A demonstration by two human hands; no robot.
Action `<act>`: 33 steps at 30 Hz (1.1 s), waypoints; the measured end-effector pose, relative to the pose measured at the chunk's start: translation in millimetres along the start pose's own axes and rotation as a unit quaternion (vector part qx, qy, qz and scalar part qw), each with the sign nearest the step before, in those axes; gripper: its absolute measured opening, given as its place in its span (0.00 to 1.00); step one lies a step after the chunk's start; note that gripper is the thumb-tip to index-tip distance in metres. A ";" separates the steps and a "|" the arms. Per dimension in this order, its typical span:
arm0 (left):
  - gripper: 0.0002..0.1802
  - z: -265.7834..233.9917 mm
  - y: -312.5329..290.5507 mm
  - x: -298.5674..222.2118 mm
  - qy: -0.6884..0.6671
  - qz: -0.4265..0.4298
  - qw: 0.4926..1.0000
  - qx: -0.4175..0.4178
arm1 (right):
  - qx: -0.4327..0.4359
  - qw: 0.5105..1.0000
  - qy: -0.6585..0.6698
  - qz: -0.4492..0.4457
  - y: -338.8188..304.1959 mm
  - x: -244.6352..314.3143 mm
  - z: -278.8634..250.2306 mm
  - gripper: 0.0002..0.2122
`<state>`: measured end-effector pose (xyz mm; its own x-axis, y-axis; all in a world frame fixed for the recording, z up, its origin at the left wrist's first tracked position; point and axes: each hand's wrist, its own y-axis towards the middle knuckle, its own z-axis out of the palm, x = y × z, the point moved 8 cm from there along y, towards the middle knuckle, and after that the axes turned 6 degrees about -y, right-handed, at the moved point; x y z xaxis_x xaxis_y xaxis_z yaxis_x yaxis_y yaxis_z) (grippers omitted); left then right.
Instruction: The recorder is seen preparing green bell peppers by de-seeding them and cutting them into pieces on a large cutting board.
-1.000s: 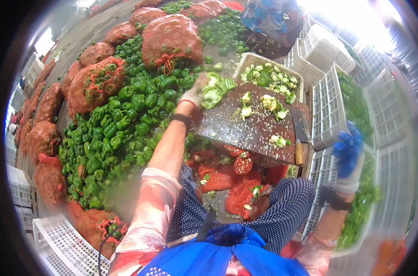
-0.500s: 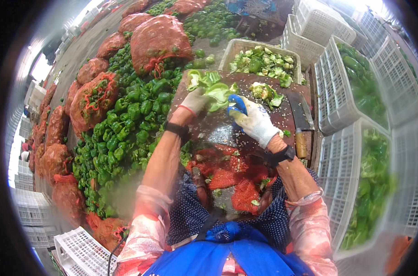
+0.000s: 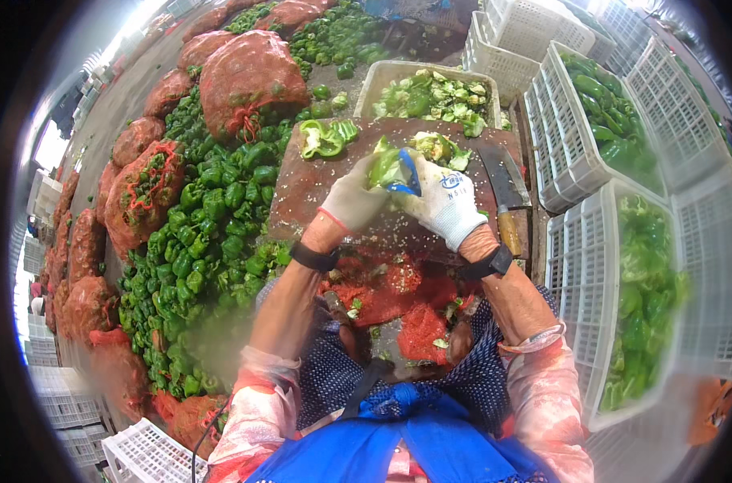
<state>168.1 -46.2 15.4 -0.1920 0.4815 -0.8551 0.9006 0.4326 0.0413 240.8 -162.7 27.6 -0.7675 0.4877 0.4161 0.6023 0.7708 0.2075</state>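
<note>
In front of me, over a dark red board (image 3: 301, 197), my gloved left hand (image 3: 354, 197) closes round a green bell pepper (image 3: 384, 171). My right hand (image 3: 445, 203), in a white glove, is closed on a small blue object (image 3: 410, 171) pressed against that pepper; its exact kind is hidden by the fingers. A cut pepper shell (image 3: 324, 138) rests at the board's far left. Pale pepper cores (image 3: 438, 149) lie just beyond my right hand. Loose seeds are scattered over the board.
A broad cleaver (image 3: 503, 177) lies along the board's right edge. Beyond the board stands a crate (image 3: 366, 92) of pepper scraps. Whole green peppers (image 3: 213, 209) heap at left beside red mesh sacks (image 3: 249, 80). White crates (image 3: 571, 153) of peppers line the right.
The cut pepper shell now lies on the board at far left, apart from my left hand. Both hands have come together round a pepper. My view has shifted slightly.
</note>
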 end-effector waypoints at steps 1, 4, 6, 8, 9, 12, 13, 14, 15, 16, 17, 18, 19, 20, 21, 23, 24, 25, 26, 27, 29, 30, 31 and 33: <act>0.32 1.0 -1.6 2.4 -0.005 -0.040 0.999 0.012 | 0.002 1.000 0.001 0.000 1.2 0.8 5.3 0.27; 0.31 -2.7 0.9 10.5 -0.002 -0.029 1.000 0.000 | -0.070 0.984 -0.155 -0.045 6.6 16.4 2.3 0.28; 0.32 -8.3 5.8 24.9 0.007 0.006 1.000 -0.025 | -0.096 0.980 -0.167 -0.052 11.7 24.6 -5.8 0.28; 0.31 -11.2 7.4 21.8 -0.006 0.004 1.000 -0.023 | -0.142 0.978 -0.139 -0.062 13.0 22.9 -9.1 0.30; 0.30 -12.0 8.1 20.8 -0.017 0.003 1.000 -0.021 | -0.141 0.978 -0.140 -0.064 15.0 23.0 -8.5 0.30; 0.33 -12.6 9.1 20.5 -0.025 -0.004 0.999 -0.029 | -0.107 0.990 -0.088 -0.018 21.5 15.6 -2.9 0.33; 0.33 -13.8 8.1 19.7 -0.027 -0.004 0.999 -0.032 | -0.110 0.989 -0.100 -0.023 23.0 16.9 -1.7 0.33; 0.33 -14.8 9.2 22.3 -0.027 -0.004 0.999 -0.031 | -0.113 0.987 -0.113 -0.028 24.4 18.3 -0.6 0.34; 0.33 -15.4 11.5 28.6 -0.049 -0.018 0.998 -0.023 | -0.117 0.985 -0.126 -0.033 25.3 19.9 0.7 0.34; 0.33 -14.5 12.1 30.6 -0.071 -0.033 0.997 -0.016 | -0.116 0.985 -0.127 -0.032 26.0 19.9 3.3 0.34; 0.33 -14.4 11.3 29.0 -0.072 -0.033 0.997 -0.015 | -0.089 0.990 -0.108 -0.024 27.6 18.3 10.2 0.35; 0.32 -13.2 9.5 28.7 -0.074 -0.052 0.996 -0.004 | -0.062 0.994 -0.089 -0.015 28.5 16.5 15.3 0.35; 0.31 -12.0 7.5 29.0 -0.074 -0.070 0.995 0.007 | -0.062 0.994 -0.089 -0.015 28.0 16.6 14.6 0.35; 0.31 -11.6 5.6 28.6 -0.075 -0.069 0.995 0.006 | -0.059 0.994 -0.094 -0.021 26.7 18.1 14.0 0.35; 0.30 -9.8 2.8 29.4 -0.101 -0.078 0.992 0.012 | -0.055 0.993 -0.100 -0.028 25.2 19.6 13.4 0.35; 0.28 -11.8 -0.2 28.8 -0.150 -0.093 0.984 0.018 | -0.030 0.996 -0.081 -0.010 25.1 25.0 16.6 0.35; 0.29 -12.2 5.5 40.7 -0.103 -0.031 0.994 0.007 | -0.046 0.997 -0.066 -0.012 23.8 26.4 16.7 0.35; 0.29 -7.1 9.3 32.9 -0.108 -0.022 0.994 0.014 | -0.063 0.996 -0.058 -0.007 22.3 14.9 19.6 0.35; 0.30 -4.7 3.4 32.5 -0.152 -0.078 0.985 0.032 | -0.082 0.995 0.019 -0.054 22.1 17.7 17.8 0.36; 0.31 0.6 -3.4 34.6 -0.195 -0.133 0.970 0.050 | -0.043 0.998 0.052 -0.004 20.9 6.1 23.0 0.35; 0.32 -0.8 -16.3 18.5 -0.315 -0.143 0.937 0.047 | -0.020 0.990 0.138 0.023 18.6 6.3 19.0 0.34; 0.32 -0.7 -13.7 20.7 -0.323 -0.139 0.934 0.058 | -0.021 0.990 0.137 0.021 20.1 5.7 17.8 0.34; 0.31 1.2 -12.1 24.4 -0.332 -0.137 0.930 0.071 | -0.011 0.979 0.201 0.037 19.2 1.1 20.5 0.30; 0.31 4.0 -10.1 26.2 -0.375 -0.130 0.915 0.074 | -0.001 0.964 0.262 0.054 18.3 -8.4 27.1 0.26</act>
<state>155.5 -41.0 -9.6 -0.1362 -0.3056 -0.9424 0.9158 0.3240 -0.2374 252.4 -141.6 4.0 -0.4850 0.2911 0.8247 0.6733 0.7261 0.1397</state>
